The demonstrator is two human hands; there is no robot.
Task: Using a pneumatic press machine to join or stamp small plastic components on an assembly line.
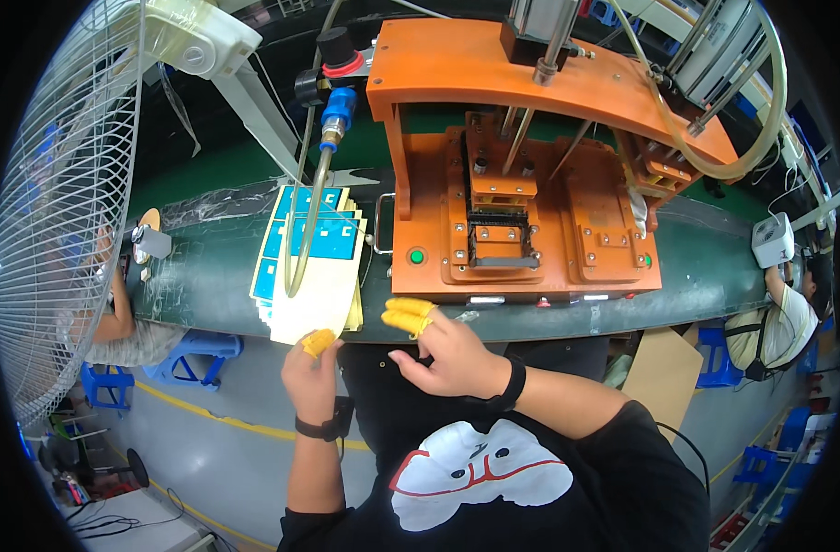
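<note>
My left hand (310, 379) is at the lower edge of a stack of pale yellow backing sheets (320, 296), its fingertips drawn together against the top sheet's corner. Whatever lies between them is too small to make out. Blue pieces (323, 241) cover the upper part of the sheets. To the right, my right hand (452, 361) hovers near the bench's front edge, thumb apart from the fingers and nothing visible in it. Yellow finger cots (407, 315) cover some fingertips on both hands. An orange press (530, 276) stands beyond the right hand, with a black frame-shaped part (502, 260) in its fixture.
A clear hose (300, 267) loops down over the sheets from a blue fitting (338, 109). A caged fan (75, 202) stands at the left. The dark green bench (208, 267) runs across. Other people sit at both sides, near blue stools (194, 357).
</note>
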